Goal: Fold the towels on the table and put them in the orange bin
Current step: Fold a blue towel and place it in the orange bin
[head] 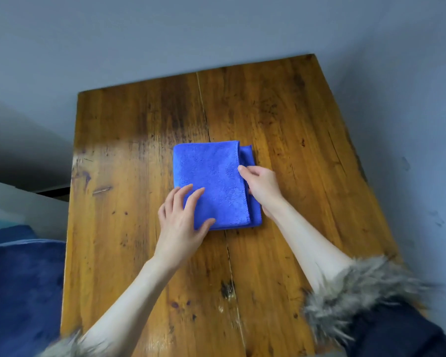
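A blue towel [211,176] lies folded into a small rectangle near the middle of the wooden table [281,119]. My left hand [182,220] rests flat on the towel's near left corner, fingers spread and straight. My right hand [262,186] is at the towel's right edge, where its fingers curl around the folded layers and the thumb presses on top. The lower layer sticks out a little past the top layer on the right side. No orange bin is in view.
The table's far edge meets a grey wall. A dark blue upholstered seat [21,292] stands left of the table. Fur-trimmed dark sleeves [366,292] cover both my forearms near the bottom edge.
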A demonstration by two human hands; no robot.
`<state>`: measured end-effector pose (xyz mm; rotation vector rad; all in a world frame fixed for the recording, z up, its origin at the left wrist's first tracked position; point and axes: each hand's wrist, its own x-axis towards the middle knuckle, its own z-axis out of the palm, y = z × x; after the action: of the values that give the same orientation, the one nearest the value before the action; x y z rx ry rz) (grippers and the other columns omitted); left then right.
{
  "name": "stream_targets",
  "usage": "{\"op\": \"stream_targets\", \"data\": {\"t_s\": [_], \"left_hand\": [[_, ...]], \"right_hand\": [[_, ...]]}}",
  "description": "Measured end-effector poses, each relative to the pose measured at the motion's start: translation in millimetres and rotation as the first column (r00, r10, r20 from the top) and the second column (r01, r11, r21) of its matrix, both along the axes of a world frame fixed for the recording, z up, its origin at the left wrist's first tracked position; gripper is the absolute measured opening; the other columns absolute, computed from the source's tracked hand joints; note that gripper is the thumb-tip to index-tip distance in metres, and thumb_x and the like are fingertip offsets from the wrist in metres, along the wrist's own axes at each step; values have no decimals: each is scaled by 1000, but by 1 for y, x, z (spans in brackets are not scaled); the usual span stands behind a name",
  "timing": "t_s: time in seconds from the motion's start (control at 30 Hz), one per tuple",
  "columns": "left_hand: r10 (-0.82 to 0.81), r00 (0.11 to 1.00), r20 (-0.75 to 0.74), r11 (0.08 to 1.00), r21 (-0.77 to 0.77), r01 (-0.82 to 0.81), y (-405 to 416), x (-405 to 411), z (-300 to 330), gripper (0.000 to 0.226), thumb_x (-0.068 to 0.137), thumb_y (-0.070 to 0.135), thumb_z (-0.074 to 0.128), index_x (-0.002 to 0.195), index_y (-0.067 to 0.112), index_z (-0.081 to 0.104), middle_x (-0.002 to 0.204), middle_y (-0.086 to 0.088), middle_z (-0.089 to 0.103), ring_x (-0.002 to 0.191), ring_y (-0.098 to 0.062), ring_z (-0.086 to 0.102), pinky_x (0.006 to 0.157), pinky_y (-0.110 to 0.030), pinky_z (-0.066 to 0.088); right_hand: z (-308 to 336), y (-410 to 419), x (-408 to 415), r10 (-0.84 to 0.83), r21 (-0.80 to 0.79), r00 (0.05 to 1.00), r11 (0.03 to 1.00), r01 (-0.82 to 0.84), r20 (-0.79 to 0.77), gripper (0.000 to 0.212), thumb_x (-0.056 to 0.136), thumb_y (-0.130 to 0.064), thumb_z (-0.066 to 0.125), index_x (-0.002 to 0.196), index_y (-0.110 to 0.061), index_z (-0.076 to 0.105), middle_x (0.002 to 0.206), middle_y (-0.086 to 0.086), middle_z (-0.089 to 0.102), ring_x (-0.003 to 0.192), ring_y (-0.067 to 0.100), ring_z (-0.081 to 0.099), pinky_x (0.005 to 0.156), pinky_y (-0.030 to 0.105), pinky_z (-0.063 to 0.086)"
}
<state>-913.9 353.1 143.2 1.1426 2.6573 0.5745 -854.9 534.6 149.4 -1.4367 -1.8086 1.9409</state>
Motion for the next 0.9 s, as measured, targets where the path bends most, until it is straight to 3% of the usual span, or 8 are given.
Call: {"op": "stream_targets", "data": {"t_s": [0.07, 0.17, 0.27, 0.43, 0.57, 0.7, 0.8, 0.9], "left_hand": [[-89, 996, 11, 990, -106, 90, -11, -1, -7, 78, 72, 34, 78, 139, 17, 42, 150, -12, 29, 141, -36, 19, 107, -48, 25], [-130, 991, 4, 985, -113, 130, -19, -4, -13, 77, 73, 24, 78, 141, 16, 40, 152, -15, 23, 140, -41, 18, 107, -52, 29], [-133, 991, -12, 990, -59, 132, -20, -3, -15, 69, 78, 5, 70, 140, 13, 40, 153, -16, 22, 141, -38, 16, 111, -46, 26], [-182, 976, -123, 982, -75, 173, -17, -2, -15, 57, 80, -6, 61, 133, 10, 50, 147, -20, 34, 137, -42, 27, 109, -54, 29], [-212, 969, -130, 977, -51, 206, -13, 0, -14, 52, 84, -4, 59, 134, 10, 49, 146, -19, 36, 135, -43, 29, 108, -53, 29], [-232, 962, -141, 972, -78, 223, -10, 0, -13, 54, 85, -1, 60, 136, 13, 47, 146, -20, 36, 136, -43, 28, 109, -54, 27], [-252, 954, -161, 966, -103, 238, -8, -1, -13, 56, 83, -2, 61, 135, 14, 49, 145, -20, 37, 134, -42, 31, 108, -53, 27], [-258, 951, -172, 964, -118, 240, -7, -1, -13, 58, 80, -4, 64, 134, 13, 50, 144, -21, 39, 133, -43, 34, 106, -54, 30]], "right_hand": [[1, 4, -13, 7, -9, 1000, 1000, -7, -2, 40, 89, -31, 58, 82, 9, 56, 80, 28, 56, 73, 19, 45, 67, 31, 31], [-1, 8, -25, -31, -41, 999, 999, 31, -8, 37, 89, -24, 60, 93, 13, 59, 101, 28, 64, 72, 17, 54, 66, 28, 40], [1, 11, -29, -75, -130, 996, 989, 69, -43, 7, 90, -12, 57, 92, -8, 63, 100, 10, 68, 75, 13, 63, 59, 21, 48], [-3, 16, -24, -89, -87, 996, 993, 86, -30, 18, 89, -5, 52, 98, -17, 61, 103, 6, 66, 80, 15, 60, 53, 19, 41], [-4, 16, -22, -78, -70, 996, 995, 74, -54, 9, 88, -19, 60, 80, -23, 63, 82, -6, 66, 65, 5, 56, 42, 10, 39], [-8, 10, -24, 31, 32, 999, 999, -29, -45, 10, 84, -29, 67, 81, -19, 66, 85, -3, 69, 80, 14, 65, 70, 30, 52], [-6, 7, -25, 21, -16, 994, 1000, -23, -105, 24, 82, -39, 67, 86, -15, 67, 90, 5, 71, 82, 16, 65, 72, 31, 51], [-9, 7, -27, 65, 27, 995, 998, -63, -77, 18, 80, -35, 70, 86, -20, 62, 92, 4, 69, 87, 19, 66, 76, 35, 52]]}}
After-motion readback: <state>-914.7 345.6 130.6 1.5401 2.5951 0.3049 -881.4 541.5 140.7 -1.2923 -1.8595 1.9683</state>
